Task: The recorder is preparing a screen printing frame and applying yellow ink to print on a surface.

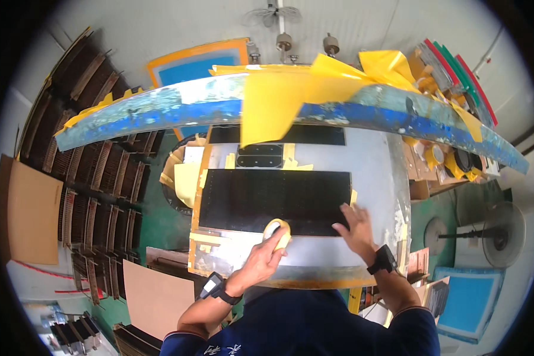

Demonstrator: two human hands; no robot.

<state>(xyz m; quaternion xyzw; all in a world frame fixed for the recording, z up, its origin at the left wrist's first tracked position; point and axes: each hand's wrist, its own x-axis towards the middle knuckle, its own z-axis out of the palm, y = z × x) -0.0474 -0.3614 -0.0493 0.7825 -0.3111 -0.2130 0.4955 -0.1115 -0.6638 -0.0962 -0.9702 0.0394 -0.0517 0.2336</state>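
A roll of yellow tape [286,235] is gripped in my left hand [258,262], near the front edge of a large black rectangular panel [267,196]. The panel lies flat on a pale worktable [374,160]. My right hand [358,230] is at the panel's right front corner with its fingers spread and nothing held. A small strip of yellow tape [353,196] shows just beyond those fingers. Whether the fingertips press on the panel cannot be made out. Farther back is a smaller black plate [259,156] with tape pieces around it.
A long blue, paint-worn beam [213,113] spans above the table's far side, with yellow sheets [270,107] hanging from it. Dark racks [95,172] stand left. A bin [171,188] sits beside the table. A fan [504,234] and blue-meshed frame [471,302] are at right.
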